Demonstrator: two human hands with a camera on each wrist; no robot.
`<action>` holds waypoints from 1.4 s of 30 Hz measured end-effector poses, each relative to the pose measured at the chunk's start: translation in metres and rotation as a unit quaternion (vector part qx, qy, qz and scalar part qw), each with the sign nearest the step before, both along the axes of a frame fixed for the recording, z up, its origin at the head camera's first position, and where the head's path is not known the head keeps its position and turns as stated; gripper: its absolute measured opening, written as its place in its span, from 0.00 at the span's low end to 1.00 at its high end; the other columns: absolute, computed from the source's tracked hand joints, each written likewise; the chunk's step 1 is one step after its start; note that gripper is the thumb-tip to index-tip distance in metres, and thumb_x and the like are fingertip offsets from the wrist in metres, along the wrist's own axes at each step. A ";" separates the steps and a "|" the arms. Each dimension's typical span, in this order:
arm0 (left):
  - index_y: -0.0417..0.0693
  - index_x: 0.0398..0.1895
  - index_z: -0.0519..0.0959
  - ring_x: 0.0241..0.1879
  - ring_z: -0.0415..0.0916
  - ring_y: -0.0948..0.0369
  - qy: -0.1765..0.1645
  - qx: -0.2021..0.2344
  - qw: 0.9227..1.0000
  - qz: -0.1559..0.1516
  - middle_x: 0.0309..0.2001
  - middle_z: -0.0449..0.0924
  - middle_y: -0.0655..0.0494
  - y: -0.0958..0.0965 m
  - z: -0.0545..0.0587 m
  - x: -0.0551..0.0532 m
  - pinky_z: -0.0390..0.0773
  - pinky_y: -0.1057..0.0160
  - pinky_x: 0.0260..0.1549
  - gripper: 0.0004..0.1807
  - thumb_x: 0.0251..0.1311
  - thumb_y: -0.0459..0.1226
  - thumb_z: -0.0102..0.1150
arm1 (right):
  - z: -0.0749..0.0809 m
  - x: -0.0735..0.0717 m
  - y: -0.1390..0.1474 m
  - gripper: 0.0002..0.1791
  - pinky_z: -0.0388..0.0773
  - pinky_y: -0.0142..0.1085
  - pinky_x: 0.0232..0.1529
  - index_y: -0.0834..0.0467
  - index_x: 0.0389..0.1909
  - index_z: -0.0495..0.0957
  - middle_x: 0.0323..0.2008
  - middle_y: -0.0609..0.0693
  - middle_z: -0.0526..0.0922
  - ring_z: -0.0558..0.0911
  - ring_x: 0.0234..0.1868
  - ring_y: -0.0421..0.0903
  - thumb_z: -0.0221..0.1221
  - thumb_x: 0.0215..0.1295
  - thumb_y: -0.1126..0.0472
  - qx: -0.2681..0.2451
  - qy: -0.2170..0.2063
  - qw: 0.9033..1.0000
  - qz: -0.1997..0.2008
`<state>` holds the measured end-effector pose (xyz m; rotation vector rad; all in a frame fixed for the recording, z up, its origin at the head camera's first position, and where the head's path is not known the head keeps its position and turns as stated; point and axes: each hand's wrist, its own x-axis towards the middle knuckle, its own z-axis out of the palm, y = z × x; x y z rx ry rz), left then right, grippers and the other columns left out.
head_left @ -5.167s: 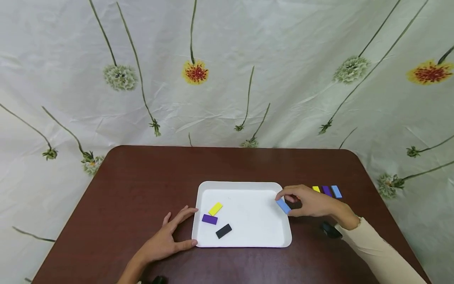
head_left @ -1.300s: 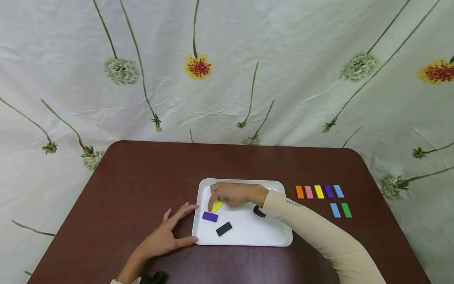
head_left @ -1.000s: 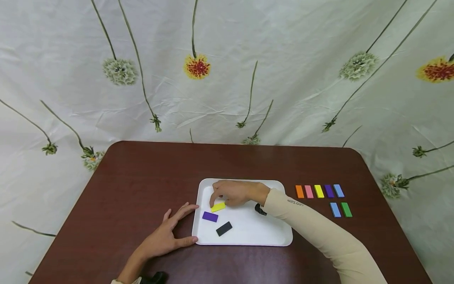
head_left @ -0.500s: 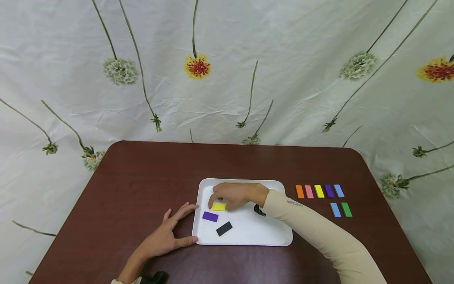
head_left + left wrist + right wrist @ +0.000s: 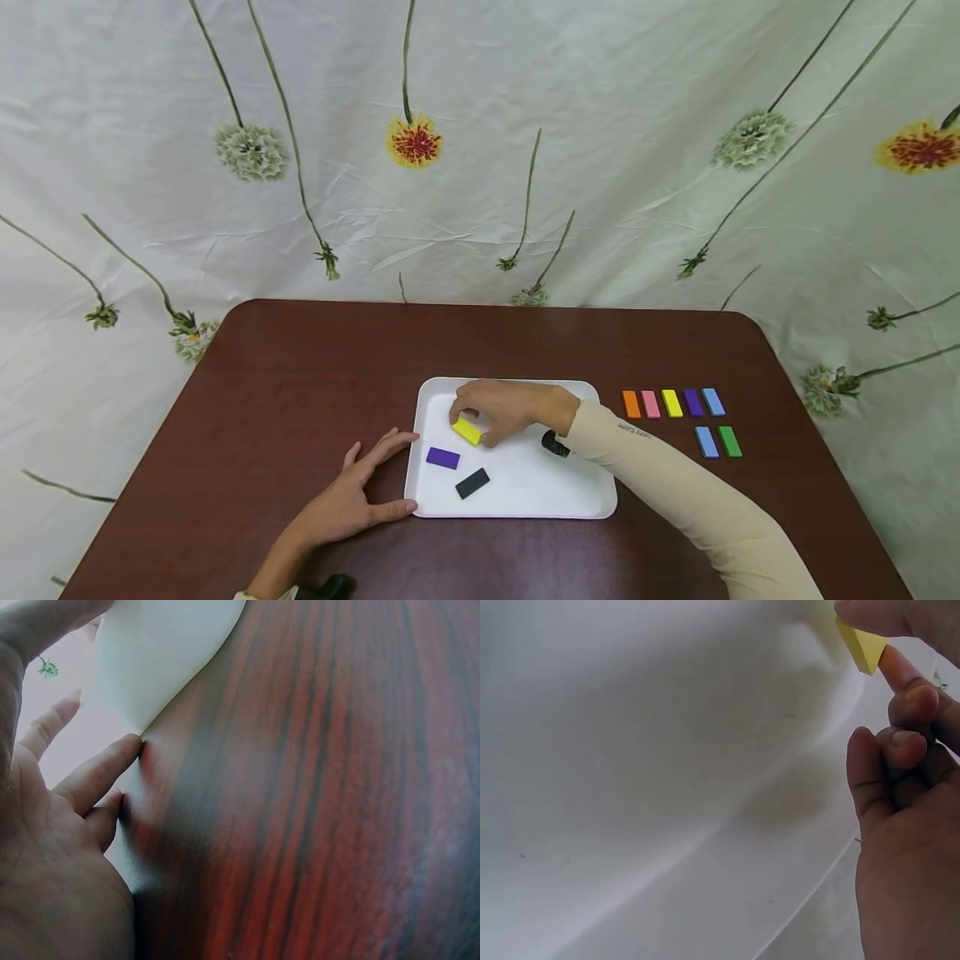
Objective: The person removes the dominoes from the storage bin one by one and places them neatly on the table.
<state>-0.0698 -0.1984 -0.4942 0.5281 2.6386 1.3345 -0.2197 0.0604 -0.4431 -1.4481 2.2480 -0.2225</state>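
Observation:
A yellow block (image 5: 467, 431) is pinched between the thumb and finger of my right hand (image 5: 504, 409), over the left half of the white tray (image 5: 540, 500). In the right wrist view the yellow block (image 5: 862, 646) shows between thumb and fingertip, the other fingers curled. My left hand (image 5: 345, 504) lies at the tray's left edge, fingers spread, with thumb and a fingertip touching the rim. The left wrist view shows that hand (image 5: 67, 825) with its fingers extended beside the tray (image 5: 172, 652). A purple block (image 5: 443, 458) and a black block (image 5: 472, 483) lie inside the tray.
Right of the tray, the brown table (image 5: 322, 358) carries a row of blocks: orange (image 5: 632, 404), pink (image 5: 650, 404), yellow (image 5: 672, 403), purple (image 5: 693, 402) and light blue (image 5: 713, 402). Below them lie another light blue block (image 5: 707, 442) and a green block (image 5: 730, 442). A flowered cloth (image 5: 465, 208) hangs behind.
Earlier my right hand held a light blue block at the tray's right edge; that hand then moved to the yellow block. The yellow block has since turned and shifted slightly right. My left hand stays put.

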 end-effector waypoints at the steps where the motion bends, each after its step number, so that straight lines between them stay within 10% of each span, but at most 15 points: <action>1: 0.65 0.73 0.64 0.77 0.53 0.45 0.001 0.000 1.000 0.000 0.71 0.68 0.62 0.000 0.000 0.000 0.33 0.30 0.67 0.44 0.53 0.51 0.74 | 0.001 -0.001 0.001 0.24 0.66 0.28 0.47 0.50 0.56 0.80 0.35 0.41 0.68 0.69 0.42 0.37 0.68 0.56 0.62 -0.005 -0.002 1.000 -0.001; 24: 0.64 0.73 0.65 0.78 0.52 0.51 -0.002 -0.002 1.000 0.005 0.72 0.66 0.60 0.000 -0.001 0.002 0.33 0.30 0.68 0.44 0.53 0.52 0.74 | 0.032 -0.010 0.081 0.24 0.67 0.34 0.38 0.56 0.57 0.79 0.36 0.55 0.73 0.74 0.40 0.52 0.70 0.58 0.62 -0.096 -0.036 0.986 -0.130; 42: 0.65 0.73 0.64 0.79 0.51 0.55 -0.005 0.004 1.000 0.004 0.73 0.65 0.57 0.001 -0.001 0.000 0.32 0.29 0.67 0.44 0.53 0.51 0.74 | 0.027 0.000 0.175 0.21 0.65 0.32 0.35 0.56 0.53 0.80 0.30 0.46 0.67 0.66 0.34 0.40 0.71 0.57 0.64 -0.129 -0.016 0.972 -0.194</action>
